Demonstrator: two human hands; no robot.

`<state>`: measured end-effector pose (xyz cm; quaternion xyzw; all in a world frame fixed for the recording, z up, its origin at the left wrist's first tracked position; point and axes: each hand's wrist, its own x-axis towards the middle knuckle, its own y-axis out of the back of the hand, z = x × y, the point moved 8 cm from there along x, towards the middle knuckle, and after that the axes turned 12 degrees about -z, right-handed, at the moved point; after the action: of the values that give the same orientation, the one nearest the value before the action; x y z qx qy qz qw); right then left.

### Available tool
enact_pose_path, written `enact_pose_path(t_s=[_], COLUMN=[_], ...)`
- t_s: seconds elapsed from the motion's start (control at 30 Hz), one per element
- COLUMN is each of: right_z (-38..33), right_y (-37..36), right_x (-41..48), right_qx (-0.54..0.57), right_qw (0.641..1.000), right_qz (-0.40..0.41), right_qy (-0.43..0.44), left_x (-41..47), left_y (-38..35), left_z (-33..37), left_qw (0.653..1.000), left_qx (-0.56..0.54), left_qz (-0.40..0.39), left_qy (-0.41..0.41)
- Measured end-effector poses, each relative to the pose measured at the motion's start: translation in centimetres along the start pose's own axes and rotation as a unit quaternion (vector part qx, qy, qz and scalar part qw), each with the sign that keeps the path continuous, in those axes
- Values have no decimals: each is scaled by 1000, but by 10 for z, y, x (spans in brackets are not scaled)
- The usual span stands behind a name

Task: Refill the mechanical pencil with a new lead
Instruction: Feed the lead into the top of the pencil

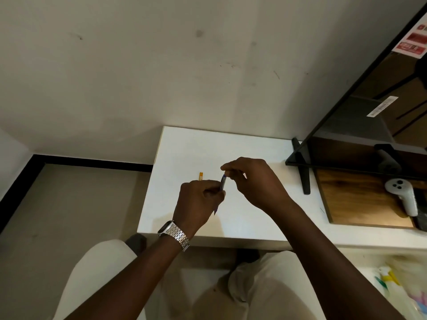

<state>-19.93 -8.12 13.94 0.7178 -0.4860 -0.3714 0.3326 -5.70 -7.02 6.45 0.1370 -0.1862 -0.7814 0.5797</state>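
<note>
**Fine work at the top of the pencil: watch the lead and the tilt**

Your left hand is wrapped around the barrel of the mechanical pencil, fingers clenched on it above the white table. The pencil runs upright and slightly tilted, its top end pointing toward 12 o'clock and a dark tip poking out below your fist toward 6 o'clock. Your right hand comes in from 3 o'clock, thumb and forefinger pinched together right at the pencil's top end. Whether they hold a lead, the cap or just the pencil's end is too small to tell here.

The small orange lead case lies on the table at about 10 o'clock from your left hand, partly hidden behind your knuckles.

By the look of it you are at the feeding step, so the risks are these:

- A lead snaps easily if it goes in at an angle. Line your pinch up with the barrel before pushing.
- If you tip the open top down, a loose lead could slide out onto the table or your lap, and it would be hard to spot.
- A small cap set down carelessly could roll off the near edge at 6 o'clock.
</note>
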Motion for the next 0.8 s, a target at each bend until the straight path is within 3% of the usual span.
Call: enact_pose_path(t_s=[0.1, 0.23, 0.33, 0.43, 0.6, 0.8], right_z=[19, 58, 86, 112, 148, 177], right_y=[-7, -26, -38, -50, -70, -92], right_x=[1, 3, 8, 17, 36, 44], right_qx=[158, 377, 463, 489, 464, 450], right_qw=[987, 922, 878, 856, 856, 847], right_qz=[10, 20, 20, 27, 23, 46], right_qy=[-17, -84, -123, -167, -227, -281], left_x=[7, 12, 17, 23, 32, 46], left_y=[-5, -27, -42, -60, -97, -124], left_z=[-10, -16, -21, -32, -58, -78], left_qw=[995, 958, 943, 942, 962, 966], left_qx=[-83, -240, -274, -258, -135, -73], left_qz=[-37, -113, -136, -145, -140, -124], left_qy=[51, 108, 130, 160, 190, 215])
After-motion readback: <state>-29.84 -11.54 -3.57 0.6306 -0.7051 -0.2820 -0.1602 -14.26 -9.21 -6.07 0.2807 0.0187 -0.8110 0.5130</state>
